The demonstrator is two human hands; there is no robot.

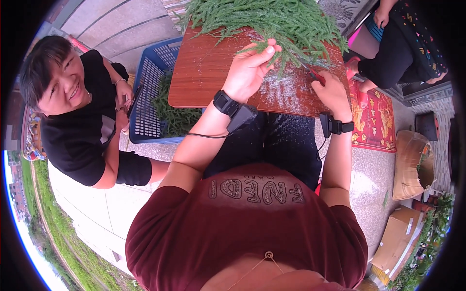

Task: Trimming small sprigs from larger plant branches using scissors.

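Observation:
A green feathery sprig (pixel 287 51), like a fern or conifer twig, is pinched between the thumb and fingers of my left hand (pixel 248 72). My right hand (pixel 334 94) is closed around red-handled scissors (pixel 316 76), whose dark tips point at the sprig's right side. Whether the blades touch it I cannot tell. Both hands are over the near part of a reddish-brown wooden table (pixel 206 72). A thick pile of similar green sprigs (pixel 262 17) covers the table's far side. Pale crumbs are scattered on the wood beneath my hands.
Left of the table stands a blue plastic basket (pixel 141 127) with green sprigs inside. A person in black (pixel 73 150) sits at the left; another person (pixel 412 48) is at the far right. A red patterned mat (pixel 381 121), a torn brown carton (pixel 407 167) and a cardboard box (pixel 395 237) lie right.

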